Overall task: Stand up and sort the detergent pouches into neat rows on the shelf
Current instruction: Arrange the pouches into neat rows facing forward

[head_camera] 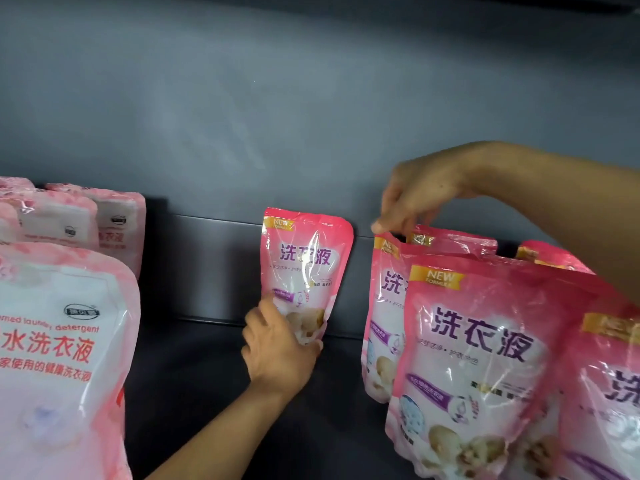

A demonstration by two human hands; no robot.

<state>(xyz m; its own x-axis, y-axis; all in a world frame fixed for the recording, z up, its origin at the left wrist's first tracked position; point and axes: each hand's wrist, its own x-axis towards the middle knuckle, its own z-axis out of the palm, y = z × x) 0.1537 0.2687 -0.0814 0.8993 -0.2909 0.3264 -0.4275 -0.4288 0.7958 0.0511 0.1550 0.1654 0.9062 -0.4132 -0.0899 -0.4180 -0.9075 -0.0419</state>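
A bright pink detergent pouch (304, 265) stands upright against the dark back wall at the middle of the shelf. My left hand (277, 344) grips its lower edge. To the right, my right hand (412, 202) pinches the top edge of a second bright pink pouch (384, 306), which stands behind a nearer pouch (485, 358) of the same kind. More bright pink pouches (554, 258) stand at the far right. Pale pink pouches (59, 341) stand in rows at the left.
The dark shelf floor (194, 375) shows bare between the pale pink group and the bright pink group. The grey back wall (277, 116) rises behind all pouches. A pale pink pouch (117, 223) stands at the back left.
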